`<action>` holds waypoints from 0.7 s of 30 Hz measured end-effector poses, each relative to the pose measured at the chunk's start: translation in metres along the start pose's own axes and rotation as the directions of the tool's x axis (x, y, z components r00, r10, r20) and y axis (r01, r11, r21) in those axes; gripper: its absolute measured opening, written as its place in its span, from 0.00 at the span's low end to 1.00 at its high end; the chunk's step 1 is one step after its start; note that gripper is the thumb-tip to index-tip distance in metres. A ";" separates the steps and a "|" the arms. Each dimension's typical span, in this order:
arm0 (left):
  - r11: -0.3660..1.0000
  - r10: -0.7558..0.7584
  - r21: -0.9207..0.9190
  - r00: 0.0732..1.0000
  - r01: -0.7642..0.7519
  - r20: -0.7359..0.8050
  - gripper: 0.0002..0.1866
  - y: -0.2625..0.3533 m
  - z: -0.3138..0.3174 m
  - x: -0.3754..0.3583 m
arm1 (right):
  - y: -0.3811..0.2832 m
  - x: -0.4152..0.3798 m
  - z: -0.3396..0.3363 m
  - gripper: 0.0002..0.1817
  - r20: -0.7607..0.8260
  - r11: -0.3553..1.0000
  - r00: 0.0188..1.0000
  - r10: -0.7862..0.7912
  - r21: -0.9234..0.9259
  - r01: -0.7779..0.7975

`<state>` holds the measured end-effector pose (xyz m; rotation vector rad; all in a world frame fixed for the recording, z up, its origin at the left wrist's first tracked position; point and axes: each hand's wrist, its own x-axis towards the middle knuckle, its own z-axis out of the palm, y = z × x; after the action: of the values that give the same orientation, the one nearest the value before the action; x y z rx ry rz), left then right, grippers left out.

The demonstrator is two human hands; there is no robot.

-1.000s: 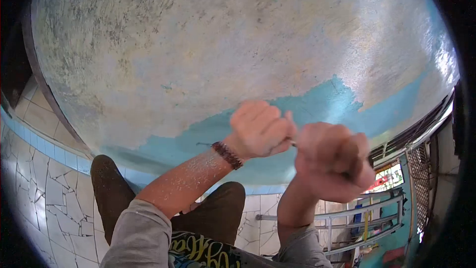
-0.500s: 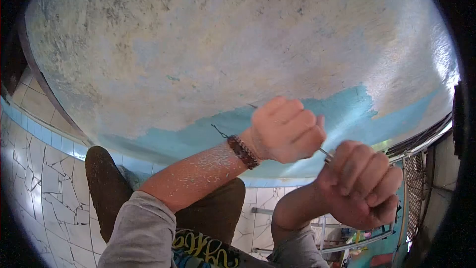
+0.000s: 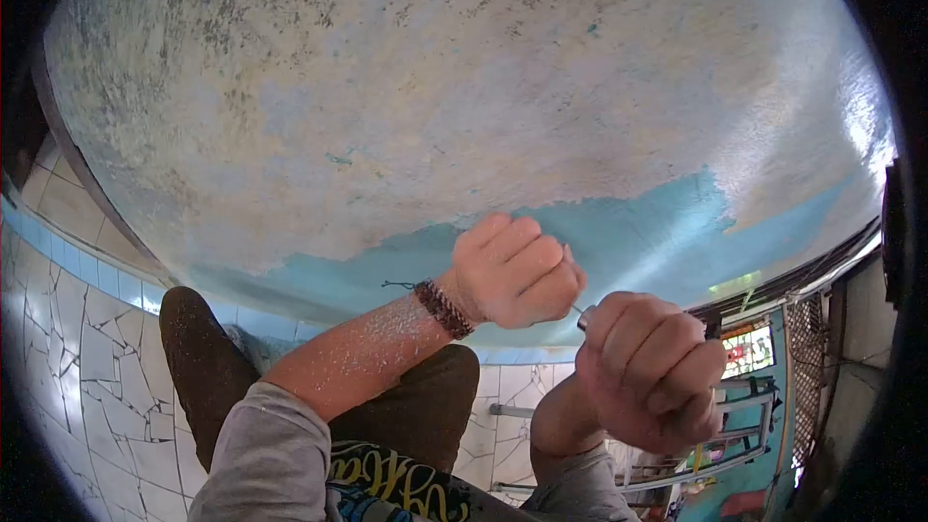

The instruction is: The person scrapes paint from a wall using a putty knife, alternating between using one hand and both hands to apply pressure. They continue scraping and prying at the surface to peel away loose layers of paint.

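Your right hand is closed around the thin metal tool — its shaft points at your left hand, a closed fist; its grip inside is hidden. Beyond both hands stands the wall, patchy above, turquoise below — tiled floor beneath.

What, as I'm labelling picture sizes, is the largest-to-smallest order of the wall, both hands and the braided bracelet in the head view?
1. Wall
2. Left hand and right hand, unranked: the right looks bigger, but may just be nearer the camera
3. Braided bracelet
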<state>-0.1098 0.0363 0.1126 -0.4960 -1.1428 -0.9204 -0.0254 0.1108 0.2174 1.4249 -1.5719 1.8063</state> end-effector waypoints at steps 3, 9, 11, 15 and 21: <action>0.999 0.021 -0.033 1.000 -0.020 0.008 0.15 0.003 0.007 0.014 | -0.010 0.005 -0.007 0.14 -0.043 0.997 0.999 0.006 0.077 -0.003; 1.000 -0.018 0.023 1.000 0.018 0.009 0.14 -0.002 -0.003 -0.006 | 0.012 -0.004 -0.007 0.14 0.090 0.993 0.992 0.088 0.074 -0.094; 0.999 -0.036 0.033 0.998 0.034 0.046 0.14 -0.002 -0.010 -0.013 | 0.015 -0.008 -0.003 0.15 0.060 0.995 0.994 0.089 0.043 -0.092; 0.997 0.074 -0.026 0.997 -0.075 -0.030 0.15 0.001 0.006 0.020 | -0.011 0.002 -0.002 0.15 -0.033 0.997 0.998 -0.058 0.041 0.059; 1.000 0.004 0.029 0.999 -0.005 0.039 0.16 0.000 -0.004 0.000 | 0.006 -0.007 -0.006 0.17 -0.035 0.999 0.999 0.018 0.032 -0.017</action>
<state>-0.1079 0.0329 0.1112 -0.4943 -1.1887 -0.8924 -0.0302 0.1165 0.2095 1.3893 -1.5495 1.8641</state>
